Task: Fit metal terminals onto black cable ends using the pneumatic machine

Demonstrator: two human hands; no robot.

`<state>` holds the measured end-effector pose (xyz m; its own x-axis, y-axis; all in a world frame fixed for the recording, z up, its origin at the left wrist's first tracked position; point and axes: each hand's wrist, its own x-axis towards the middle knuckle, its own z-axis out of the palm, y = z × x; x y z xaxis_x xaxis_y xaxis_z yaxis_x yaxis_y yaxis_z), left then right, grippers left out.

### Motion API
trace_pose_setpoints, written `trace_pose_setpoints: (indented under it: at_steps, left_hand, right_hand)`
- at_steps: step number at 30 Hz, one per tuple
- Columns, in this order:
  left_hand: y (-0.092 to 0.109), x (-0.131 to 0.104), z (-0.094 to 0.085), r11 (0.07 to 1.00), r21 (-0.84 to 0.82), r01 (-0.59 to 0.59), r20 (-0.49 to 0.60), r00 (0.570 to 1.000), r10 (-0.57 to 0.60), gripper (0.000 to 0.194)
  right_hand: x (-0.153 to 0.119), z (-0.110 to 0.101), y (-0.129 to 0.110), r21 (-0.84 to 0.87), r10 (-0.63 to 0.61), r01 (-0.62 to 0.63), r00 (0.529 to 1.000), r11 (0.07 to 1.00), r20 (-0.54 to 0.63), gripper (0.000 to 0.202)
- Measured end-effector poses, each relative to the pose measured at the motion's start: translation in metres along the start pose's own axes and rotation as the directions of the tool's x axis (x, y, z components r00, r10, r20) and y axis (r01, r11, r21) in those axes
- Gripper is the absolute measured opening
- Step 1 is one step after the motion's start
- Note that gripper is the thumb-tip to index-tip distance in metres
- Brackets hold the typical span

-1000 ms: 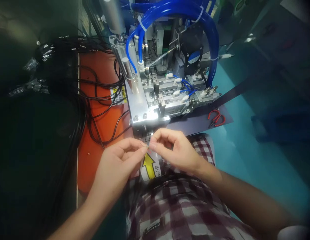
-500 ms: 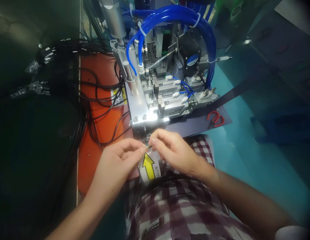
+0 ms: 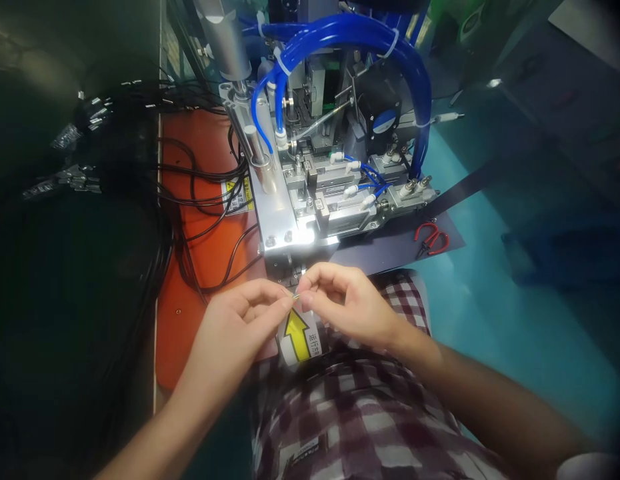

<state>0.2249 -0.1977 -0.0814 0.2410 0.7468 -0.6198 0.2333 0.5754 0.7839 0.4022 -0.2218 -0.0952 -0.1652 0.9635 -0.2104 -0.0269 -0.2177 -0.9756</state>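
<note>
An orange board (image 3: 173, 333) lies in the head view, a machine (image 3: 335, 180) along its right edge. Near that edge's lower end, left hand (image 3: 243, 315) and right hand (image 3: 347, 300) pinch one thin piece (image 3: 297, 297), its long axis crosswise between them.

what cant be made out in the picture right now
All in the head view:
Small piece between left hand and right hand: too small, mostly covered by the hands.
Silver cylinder: top cut off by the upper edge.
Cable ends: blurred, in dim surroundings.
Blue shape at far right: too dark and blurred to identify.
</note>
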Motion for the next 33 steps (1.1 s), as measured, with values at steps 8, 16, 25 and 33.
trace_pose_setpoints:
  at_steps: [8,16,25,33]
  left_hand:
    - [-0.002,-0.002,0.0,0.999,-0.027,-0.017,-0.012,1.0,0.017,0.038]
    - [0.001,-0.005,0.004,0.998,-0.035,-0.046,-0.043,0.998,0.044,0.035]
    - [-0.004,-0.005,0.002,0.999,-0.01,-0.046,-0.081,0.996,0.045,0.036]
    - [-0.007,-0.005,0.004,0.993,0.021,-0.114,-0.078,0.99,0.115,0.036]
  right_hand:
    - [0.003,0.005,-0.005,0.239,0.167,-0.164,0.986,0.957,0.004,0.021]
    - [0.004,0.009,-0.008,0.363,0.242,-0.225,0.97,0.904,0.0,0.029]
    - [0.003,0.014,0.001,0.469,0.237,-0.21,0.971,0.858,0.001,0.028]
    - [-0.004,0.016,-0.002,0.125,0.116,-0.101,0.986,0.987,-0.119,0.014]
